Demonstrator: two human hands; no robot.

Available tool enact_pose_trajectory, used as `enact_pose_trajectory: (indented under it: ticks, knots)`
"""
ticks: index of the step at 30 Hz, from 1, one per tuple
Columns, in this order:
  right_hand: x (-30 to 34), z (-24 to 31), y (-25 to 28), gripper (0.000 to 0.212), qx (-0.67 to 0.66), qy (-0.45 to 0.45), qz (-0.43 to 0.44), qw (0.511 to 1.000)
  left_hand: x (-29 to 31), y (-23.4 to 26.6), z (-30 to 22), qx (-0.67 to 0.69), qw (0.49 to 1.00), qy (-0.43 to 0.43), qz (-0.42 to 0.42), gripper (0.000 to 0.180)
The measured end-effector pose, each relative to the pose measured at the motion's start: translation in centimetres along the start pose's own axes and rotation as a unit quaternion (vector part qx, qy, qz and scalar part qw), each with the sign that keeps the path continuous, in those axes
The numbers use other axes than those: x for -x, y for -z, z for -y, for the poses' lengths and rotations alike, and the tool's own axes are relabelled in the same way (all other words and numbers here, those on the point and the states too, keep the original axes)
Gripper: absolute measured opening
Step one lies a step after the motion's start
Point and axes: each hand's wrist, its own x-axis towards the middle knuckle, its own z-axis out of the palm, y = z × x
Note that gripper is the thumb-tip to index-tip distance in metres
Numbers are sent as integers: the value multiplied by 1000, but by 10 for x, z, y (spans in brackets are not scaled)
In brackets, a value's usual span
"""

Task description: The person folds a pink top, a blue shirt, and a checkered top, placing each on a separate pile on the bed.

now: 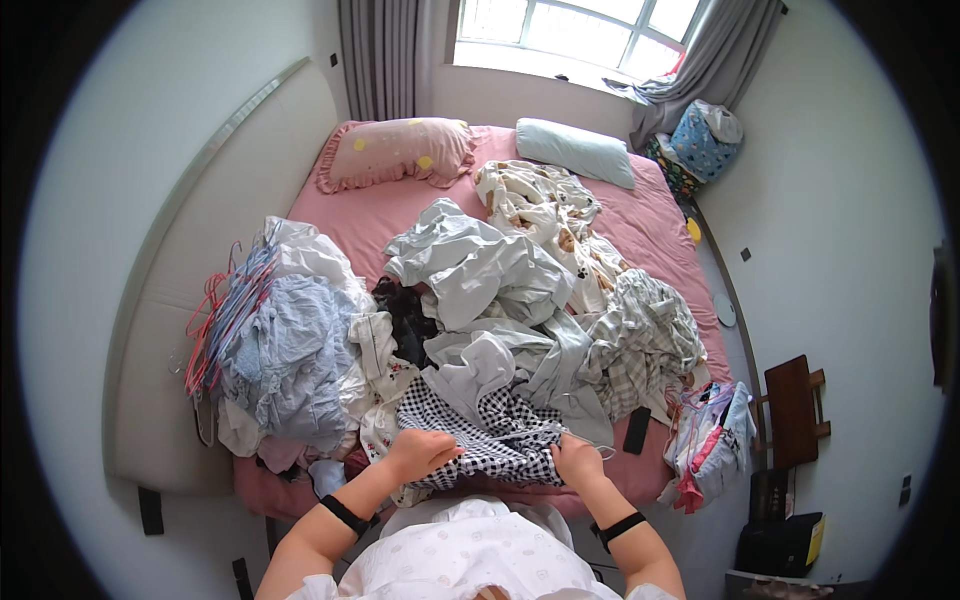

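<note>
A black-and-white checked garment (500, 440) lies at the near edge of the bed, stretched between my two hands. My left hand (422, 455) is closed on its left side, fingers curled inward. At its right side my right hand (577, 460) grips the cloth, and a thin white cord or strap loops out beside the fingers. Just beyond the checked cloth, a pale grey garment (470, 360) overlaps it. The garment's exact kind cannot be made out.
Clothes on hangers (290, 340) are heaped at the left; a smaller hanger bundle (708, 440) sits at the right corner. A dark phone (636, 430) lies near my right hand. Piled clothes (490, 260), a pink pillow (400, 152) and a pale blue pillow (575, 150) lie farther back.
</note>
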Motion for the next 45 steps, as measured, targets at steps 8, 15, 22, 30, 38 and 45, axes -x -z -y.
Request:
enact_pose_trajectory:
  ticks: [8,15,22,30,38,45]
  knots:
    - [56,-17,42,10,126,78,-217,965,-62,22,-8,110,990,-70,46,28]
    - [96,-38,87,33,-225,-73,-345,908,-142,-28,-75,224,974,-17,39,26]
    - [123,-115,136,21,-865,-75,-278,411,-178,-142,-220,198,931,-243,185,19]
    - [288,-264,242,19,-695,-266,-536,399,-265,-223,-279,257,901,-152,315,39]
    - [292,-344,346,28,-470,-286,-528,647,-321,-293,-270,234,924,-64,294,30]
    - [127,-479,231,26,-325,-239,-466,787,-358,-301,-246,192,953,-22,233,27]
